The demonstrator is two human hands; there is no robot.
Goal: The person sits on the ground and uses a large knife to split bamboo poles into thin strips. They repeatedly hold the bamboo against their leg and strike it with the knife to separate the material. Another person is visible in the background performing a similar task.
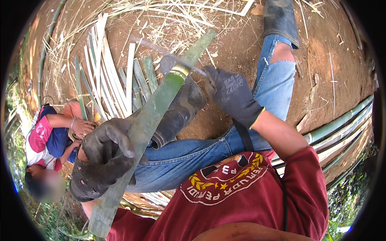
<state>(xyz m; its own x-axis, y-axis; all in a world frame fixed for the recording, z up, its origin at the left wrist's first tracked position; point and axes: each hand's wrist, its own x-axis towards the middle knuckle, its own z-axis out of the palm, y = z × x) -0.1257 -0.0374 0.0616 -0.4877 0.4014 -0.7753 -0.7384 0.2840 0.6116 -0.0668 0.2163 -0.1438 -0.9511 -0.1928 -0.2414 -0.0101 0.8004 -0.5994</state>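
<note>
My left hand (106, 154), in a worn dark glove, is closed round a long green split of bamboo (155, 110). The bamboo slants from beside my body up to the far middle, passing over my legs and boot. Near its far end a pale band shows at a node, where the green skin is cut away. My right hand (233, 94), in a dark grey glove, is closed on a long-bladed knife (181, 61). The blade is blurred and lies across the bamboo just beyond the pale band; the handle is hidden in the glove.
Split bamboo strips (106, 68) lie on the dirt beyond my left hand, with pale shavings (173, 20) scattered farther off. Another person (52, 140) sits at the left. Long bamboo poles (341, 130) lie at the right. My rubber boot (177, 116) is under the bamboo.
</note>
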